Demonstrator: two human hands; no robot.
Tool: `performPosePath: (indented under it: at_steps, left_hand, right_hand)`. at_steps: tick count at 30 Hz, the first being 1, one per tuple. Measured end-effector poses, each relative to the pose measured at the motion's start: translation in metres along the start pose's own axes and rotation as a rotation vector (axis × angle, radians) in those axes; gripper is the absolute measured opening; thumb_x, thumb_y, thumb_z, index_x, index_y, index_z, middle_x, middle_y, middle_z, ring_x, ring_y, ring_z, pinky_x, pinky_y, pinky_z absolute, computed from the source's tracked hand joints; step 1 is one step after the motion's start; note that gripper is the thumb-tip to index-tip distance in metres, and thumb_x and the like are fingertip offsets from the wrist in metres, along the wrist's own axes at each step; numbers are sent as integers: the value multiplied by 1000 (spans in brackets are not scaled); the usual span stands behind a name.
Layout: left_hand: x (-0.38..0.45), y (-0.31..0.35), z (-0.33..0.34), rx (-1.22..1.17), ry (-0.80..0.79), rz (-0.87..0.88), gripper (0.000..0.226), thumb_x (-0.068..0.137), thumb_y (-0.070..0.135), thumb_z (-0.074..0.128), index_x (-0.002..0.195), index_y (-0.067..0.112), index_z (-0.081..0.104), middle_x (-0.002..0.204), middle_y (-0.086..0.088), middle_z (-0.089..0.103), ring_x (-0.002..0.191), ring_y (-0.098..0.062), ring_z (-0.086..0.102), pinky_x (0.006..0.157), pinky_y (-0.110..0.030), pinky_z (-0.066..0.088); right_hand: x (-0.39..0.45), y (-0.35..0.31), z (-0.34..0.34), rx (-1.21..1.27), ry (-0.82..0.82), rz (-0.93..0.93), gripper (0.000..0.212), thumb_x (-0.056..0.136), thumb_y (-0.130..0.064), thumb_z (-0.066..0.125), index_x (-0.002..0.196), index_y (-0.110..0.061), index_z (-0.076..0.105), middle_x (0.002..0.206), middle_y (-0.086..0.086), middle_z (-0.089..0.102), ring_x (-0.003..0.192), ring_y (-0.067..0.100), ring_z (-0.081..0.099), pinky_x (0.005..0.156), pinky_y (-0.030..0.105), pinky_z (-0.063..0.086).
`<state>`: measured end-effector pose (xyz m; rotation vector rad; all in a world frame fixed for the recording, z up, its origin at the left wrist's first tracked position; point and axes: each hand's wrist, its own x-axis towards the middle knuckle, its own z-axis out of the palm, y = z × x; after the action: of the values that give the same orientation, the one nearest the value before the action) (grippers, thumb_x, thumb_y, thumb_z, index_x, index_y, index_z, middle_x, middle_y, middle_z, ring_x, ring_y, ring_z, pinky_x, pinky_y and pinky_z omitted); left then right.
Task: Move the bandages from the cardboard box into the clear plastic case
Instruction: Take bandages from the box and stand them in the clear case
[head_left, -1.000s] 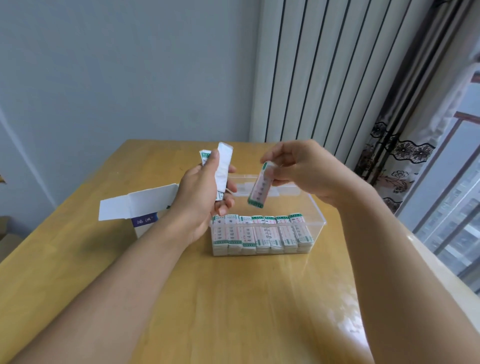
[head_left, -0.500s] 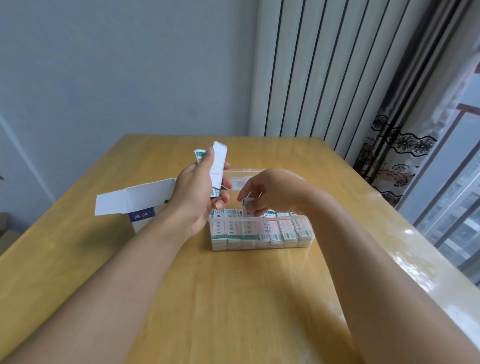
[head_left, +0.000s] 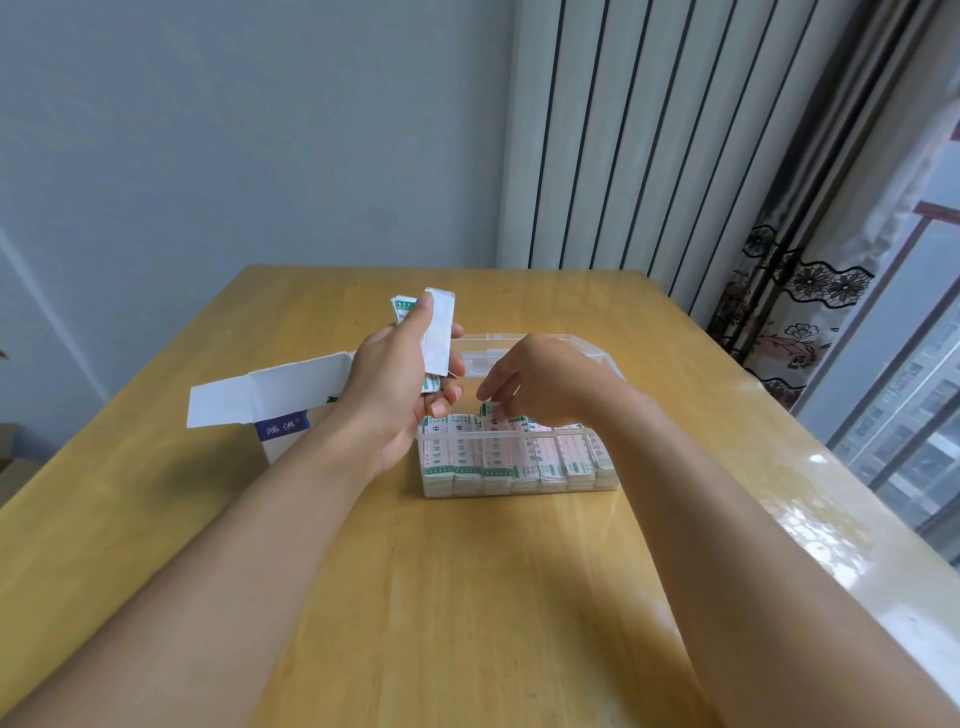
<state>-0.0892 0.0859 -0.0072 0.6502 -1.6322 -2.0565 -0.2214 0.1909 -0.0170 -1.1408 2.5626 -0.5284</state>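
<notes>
Right hand (head_left: 540, 387) pinches a bandage (head_left: 488, 409) down into the case (head_left: 519, 486), filling its row; left hand (head_left: 405, 374) grips spare bandages (head_left: 437, 332) ready

Wooden table (head_left: 467, 597), glossy, glare along its 3 o'clock edge. Clear plastic case (head_left: 519, 486) sits at center, rows of bandages (head_left: 483, 460) inside. Open cardboard box (head_left: 283, 400) sits at 9 o'clock from the case, nearby.

Cardboard box (head_left: 283, 395) lies left of clear case (head_left: 519, 470).
</notes>
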Motion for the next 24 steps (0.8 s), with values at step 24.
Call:
performPosePath:
  at_steps: [24]
  left_hand:
    - [-1, 1, 1, 16, -20, -6, 44, 105, 47, 45, 104, 8, 66, 62, -2, 59, 46, -13, 49, 37, -20, 34]
  right_hand:
    - [0, -2, 6, -138, -99, -14, 34, 96, -6, 58, 119, -25, 75, 112, -4, 75, 101, 17, 67, 95, 32, 54]
